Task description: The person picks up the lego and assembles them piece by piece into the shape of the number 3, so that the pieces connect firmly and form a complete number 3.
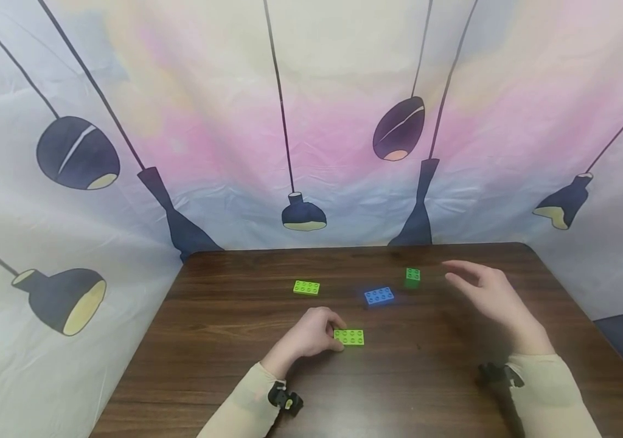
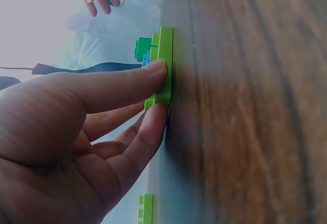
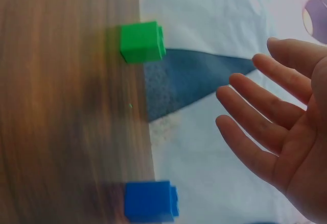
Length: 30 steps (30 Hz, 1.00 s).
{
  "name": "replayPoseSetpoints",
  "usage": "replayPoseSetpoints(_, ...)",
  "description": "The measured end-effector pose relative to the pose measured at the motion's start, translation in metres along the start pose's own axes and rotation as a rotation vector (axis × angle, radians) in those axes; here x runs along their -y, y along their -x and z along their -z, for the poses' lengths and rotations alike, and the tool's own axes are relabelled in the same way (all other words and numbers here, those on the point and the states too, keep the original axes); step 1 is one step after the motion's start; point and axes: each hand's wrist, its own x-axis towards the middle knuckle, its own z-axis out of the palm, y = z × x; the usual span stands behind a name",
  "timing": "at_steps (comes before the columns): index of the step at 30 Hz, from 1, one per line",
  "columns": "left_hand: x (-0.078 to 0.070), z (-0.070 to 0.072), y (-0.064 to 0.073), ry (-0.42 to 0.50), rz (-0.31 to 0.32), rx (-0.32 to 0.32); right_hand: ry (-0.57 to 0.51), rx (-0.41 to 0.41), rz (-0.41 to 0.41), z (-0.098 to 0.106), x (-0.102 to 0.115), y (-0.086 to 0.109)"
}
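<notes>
lime eight-stud brick (image 1: 351,337) pinched in left hand (image 1: 314,333); empty, loose right hand (image 1: 491,296), sweeping carelessly, could knock nearby four-stud brick (image 1: 412,279).

Lime-green eight-stud brick (image 1: 351,337), studs up, in left grip (image 1: 314,334)

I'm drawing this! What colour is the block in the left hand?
The block is lime green, seen best in the head view.

Your near building brick (image 1: 349,337) and far-left brick (image 1: 306,288) are lime green, the eight-stud brick (image 1: 379,296) to their right blue, the four-stud brick (image 1: 412,278) green; your table (image 1: 207,340) brown wood-grain, the backdrop (image 1: 213,134) pastel with navy lamps (image 1: 303,213).
</notes>
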Motion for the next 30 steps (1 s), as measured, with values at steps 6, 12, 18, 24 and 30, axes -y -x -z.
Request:
replayPoseSetpoints(6, -0.001, -0.001, -0.001, -0.001, -0.004, -0.006, 0.034, -0.059, -0.03, 0.019, -0.013, 0.005)
replayPoseSetpoints(12, -0.001, 0.0, 0.0, 0.008, -0.01, -0.009, 0.05, -0.065, -0.08, 0.033, -0.032, 0.009)
replayPoseSetpoints(18, 0.001, 0.0, 0.0, 0.01, 0.002, -0.011, 0.058, -0.028, -0.132, 0.042, -0.049, 0.014)
replayPoseSetpoints(24, 0.001, 0.001, 0.001, 0.015, 0.01, -0.014, 0.085, 0.048, -0.179, 0.042, -0.062, 0.014)
replayPoseSetpoints(30, -0.001, 0.0, 0.004, 0.024, 0.004, -0.015, 0.075, 0.093, -0.226, 0.036, -0.074, 0.017)
